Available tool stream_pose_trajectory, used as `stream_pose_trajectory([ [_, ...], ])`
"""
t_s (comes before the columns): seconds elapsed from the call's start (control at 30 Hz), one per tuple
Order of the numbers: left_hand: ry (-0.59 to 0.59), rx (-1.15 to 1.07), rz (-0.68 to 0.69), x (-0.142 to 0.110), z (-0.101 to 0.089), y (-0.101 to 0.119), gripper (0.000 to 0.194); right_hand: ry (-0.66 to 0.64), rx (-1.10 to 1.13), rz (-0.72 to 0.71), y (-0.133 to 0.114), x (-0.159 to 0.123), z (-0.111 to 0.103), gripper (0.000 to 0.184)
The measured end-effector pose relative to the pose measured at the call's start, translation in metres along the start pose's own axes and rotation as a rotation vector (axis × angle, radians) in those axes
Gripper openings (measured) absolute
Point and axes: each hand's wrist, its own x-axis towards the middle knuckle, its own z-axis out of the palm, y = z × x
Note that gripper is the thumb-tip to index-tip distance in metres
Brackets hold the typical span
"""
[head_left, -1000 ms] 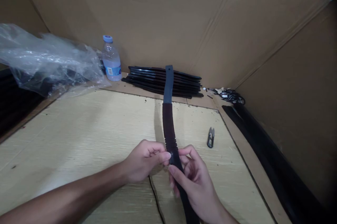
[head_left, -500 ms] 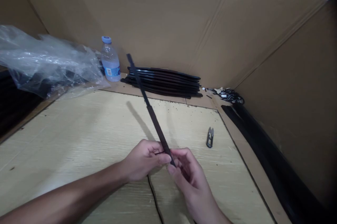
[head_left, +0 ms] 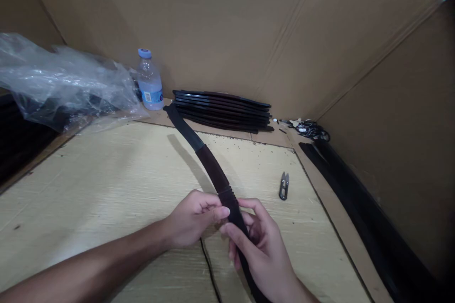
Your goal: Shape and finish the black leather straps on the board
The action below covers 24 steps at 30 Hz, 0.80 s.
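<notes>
A long, flat black strap-like strip (head_left: 213,168) runs from near the bottle down through both hands and out at the bottom. Its middle stretch is dark brown with a ribbed edge. My left hand (head_left: 197,217) pinches the strip's left edge between thumb and fingers. Just below, my right hand (head_left: 258,241) grips it, thumb on top and fingers behind. A thin black cord (head_left: 209,265) comes down from under my left hand; its upper end is hidden. Small black thread snips (head_left: 284,186) lie on the board to the right.
Stacked black strips (head_left: 220,111) lie along the cardboard wall (head_left: 213,23). Left of them stand a water bottle (head_left: 151,82) and a crumpled clear plastic bag (head_left: 78,85). A cord tangle (head_left: 309,128) and long black strips (head_left: 355,213) lie along the right edge of the pale board (head_left: 117,170).
The strip has turned from edge-on to showing its broad face, and its far end has dropped lower. My right hand's fingers have shifted slightly around it; my left hand stays nearly in place.
</notes>
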Motion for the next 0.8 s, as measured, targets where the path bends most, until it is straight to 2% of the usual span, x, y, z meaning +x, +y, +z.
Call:
stream_pose_trajectory([
  [0.1, 0.077, 0.111, 0.013, 0.0005, -0.002, -0.0005, 0.033, 0.044, -0.005, -0.045, -0.0014, -0.0002, -0.0002, 0.023],
  [0.23, 0.061, 0.072, 0.009, 0.0001, -0.0043, -0.0036, 0.031, 0.051, -0.072, -0.105, -0.0037, -0.0006, -0.0008, 0.027],
  [0.33, 0.048, 0.032, 0.0, -0.0006, -0.0039, -0.0034, 0.031, 0.05, -0.014, -0.049, -0.0051, -0.0002, -0.0004, 0.04],
  [0.5, 0.01, 0.023, 0.028, -0.0006, -0.0032, -0.0002, 0.027, 0.002, 0.056, 0.001, -0.0073, 0.0051, -0.001, 0.028],
  [0.7, 0.017, 0.066, -0.014, -0.002, -0.0032, -0.0028, 0.032, -0.053, 0.202, 0.059, -0.0042, 0.0041, -0.0007, 0.037],
  [0.8, 0.01, 0.05, 0.015, -0.0017, -0.0026, -0.0023, 0.031, -0.05, 0.153, 0.019, -0.0051, 0.0018, -0.0004, 0.032],
])
